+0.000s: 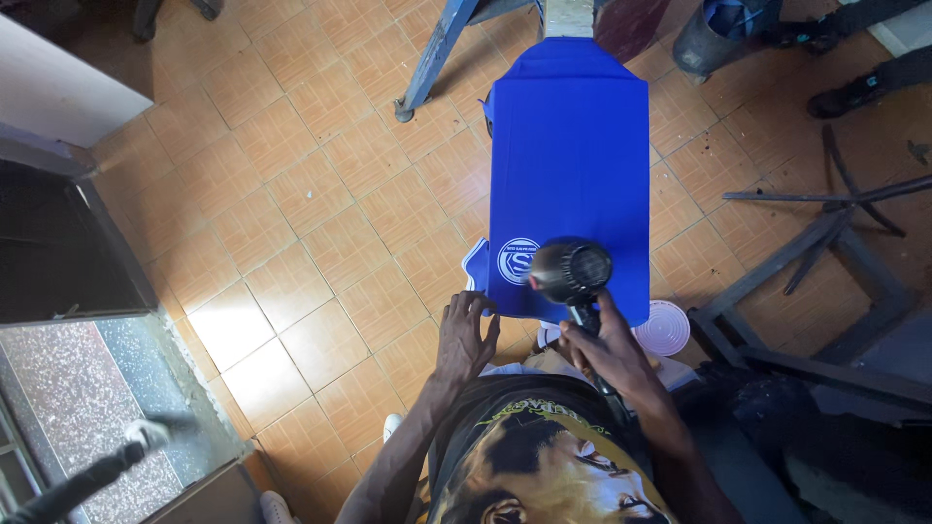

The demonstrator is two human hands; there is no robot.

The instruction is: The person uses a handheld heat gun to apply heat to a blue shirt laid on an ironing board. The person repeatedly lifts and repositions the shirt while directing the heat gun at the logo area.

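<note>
Right hand (607, 344) grips black dryer (573, 272) over smooth blue fabric (573, 146).

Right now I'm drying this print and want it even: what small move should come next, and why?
Probably ease the dryer a little left, over the white round print. The right hand holds it just right of the print, partly beside it, while the left hand rests at the blue cloth's near edge, keeping it flat.
</note>
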